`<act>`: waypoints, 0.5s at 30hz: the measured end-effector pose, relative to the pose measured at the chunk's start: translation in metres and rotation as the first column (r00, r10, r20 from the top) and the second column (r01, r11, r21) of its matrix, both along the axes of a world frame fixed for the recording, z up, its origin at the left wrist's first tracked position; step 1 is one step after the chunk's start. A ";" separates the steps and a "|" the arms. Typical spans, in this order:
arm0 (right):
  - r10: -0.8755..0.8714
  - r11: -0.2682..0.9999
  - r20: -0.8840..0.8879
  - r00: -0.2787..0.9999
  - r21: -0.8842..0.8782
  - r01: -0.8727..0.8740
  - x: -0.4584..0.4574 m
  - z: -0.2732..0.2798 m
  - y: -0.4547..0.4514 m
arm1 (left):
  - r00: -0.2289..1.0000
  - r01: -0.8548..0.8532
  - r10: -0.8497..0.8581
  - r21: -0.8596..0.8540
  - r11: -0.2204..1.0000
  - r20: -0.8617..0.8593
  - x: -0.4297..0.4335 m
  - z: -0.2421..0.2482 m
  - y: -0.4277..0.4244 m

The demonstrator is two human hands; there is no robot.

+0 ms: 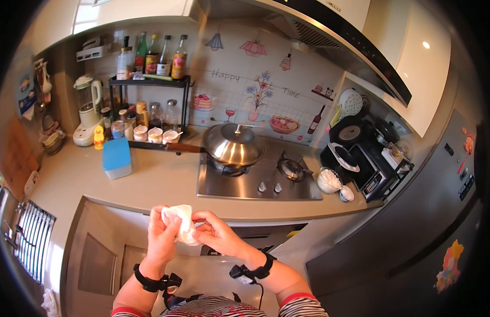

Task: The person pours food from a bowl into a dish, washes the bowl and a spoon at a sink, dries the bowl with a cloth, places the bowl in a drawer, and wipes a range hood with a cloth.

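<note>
A crumpled white cloth or paper tissue [184, 224] is held up between both hands, in front of the counter's edge. My left hand [161, 232] pinches its left side with thumb and fingers. On its right side, the fingertips of my right hand [213, 232] grip it. Both wrists wear black straps with small devices. Beyond the hands, a lidded steel wok [233, 146] stands on the left burner of a steel gas hob [252, 191], its wooden handle pointing left. A plastic box with a blue lid [116, 155] sits on the counter to the left.
Bowls of white food [329, 181] stand right of the hob, beside a black-and-white rice cooker [342, 156]. A black rack [149, 82] carries bottles behind the counter. A blender [86, 111] is at back left, a sink drying rack [34, 241] at far left, and a grey fridge [387, 253] at right.
</note>
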State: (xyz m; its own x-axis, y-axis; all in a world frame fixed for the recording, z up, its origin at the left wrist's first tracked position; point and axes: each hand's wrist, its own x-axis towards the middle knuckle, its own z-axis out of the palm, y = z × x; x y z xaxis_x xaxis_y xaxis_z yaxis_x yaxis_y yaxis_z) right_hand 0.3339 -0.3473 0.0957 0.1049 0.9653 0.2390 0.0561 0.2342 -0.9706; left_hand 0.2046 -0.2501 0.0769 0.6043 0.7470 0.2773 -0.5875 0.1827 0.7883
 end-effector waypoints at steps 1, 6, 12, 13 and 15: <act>0.023 0.999 -0.120 0.993 0.045 -0.018 0.010 -0.001 0.000 | 0.998 -0.014 0.018 0.066 0.998 -0.060 0.013 0.000 -0.001; -0.058 0.992 -0.212 0.976 0.100 0.081 0.061 0.011 0.007 | 0.981 0.181 -0.125 0.462 0.868 -0.150 0.062 0.009 0.011; -0.299 0.953 0.202 0.933 0.106 0.283 0.155 0.073 0.006 | 0.939 0.157 -0.016 0.385 0.909 -0.343 0.083 -0.006 0.085; -0.353 0.936 0.339 0.872 0.112 0.335 0.179 0.091 0.002 | 0.893 0.146 0.052 0.398 0.906 -0.446 0.081 -0.020 0.103; -0.521 0.853 0.467 0.714 0.262 0.451 0.219 0.133 -0.002 | 0.803 0.031 0.299 0.538 0.842 -0.515 0.077 -0.064 0.135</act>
